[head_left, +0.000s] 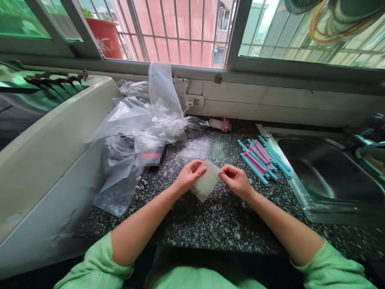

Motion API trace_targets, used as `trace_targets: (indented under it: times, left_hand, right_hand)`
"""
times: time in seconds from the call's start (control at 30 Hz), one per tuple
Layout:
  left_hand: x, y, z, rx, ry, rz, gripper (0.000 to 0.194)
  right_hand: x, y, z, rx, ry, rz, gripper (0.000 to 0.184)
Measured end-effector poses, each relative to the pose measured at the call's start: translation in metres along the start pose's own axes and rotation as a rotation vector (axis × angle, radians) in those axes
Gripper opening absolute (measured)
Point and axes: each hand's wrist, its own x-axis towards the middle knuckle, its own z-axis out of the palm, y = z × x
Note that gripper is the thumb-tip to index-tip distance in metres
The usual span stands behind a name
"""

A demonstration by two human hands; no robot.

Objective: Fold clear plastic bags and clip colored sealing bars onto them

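Between my two hands, above the dark speckled counter, is a small translucent plastic bag (208, 181), tilted with one corner pointing down. My left hand (191, 173) pinches its upper left edge between thumb and fingers. At its right corner, the fingertips of my right hand (236, 180) are closed on the plastic. To the right lies a loose pile of blue bag clips (255, 170) and pink bag clips (262, 151). A heap of clear plastic bags (156, 120) spreads over the counter on the left.
A steel sink (327, 168) is set into the counter (210, 228) at right. On the left stands a cream-coloured appliance (60, 132). By the wall are a socket (195, 101) with a plug and a small pink clip (225, 125). Small metallic bits (142, 184) lie near the bags.
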Motion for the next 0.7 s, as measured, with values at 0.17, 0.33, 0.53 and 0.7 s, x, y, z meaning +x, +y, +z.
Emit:
trace_targets:
  times: [0.17, 0.33, 0.53, 0.7]
  left_hand:
    - [0.003, -0.005, -0.005, 0.052, -0.106, -0.178, 0.042]
    - [0.0, 0.003, -0.006, 0.038, -0.175, -0.136, 0.04]
    - [0.001, 0.001, -0.002, 0.002, 0.076, -0.022, 0.035]
    - [-0.003, -0.001, 0.003, -0.131, 0.132, -0.037, 0.036]
  right_hand:
    - [0.003, 0.006, -0.005, 0.04, 0.083, 0.055, 0.025]
    - [0.005, 0.005, -0.009, 0.023, -0.048, 0.028, 0.025]
    - [0.001, 0.001, -0.003, -0.083, -0.193, 0.017, 0.021]
    - [0.0, 0.007, 0.002, -0.176, -0.169, -0.043, 0.023]
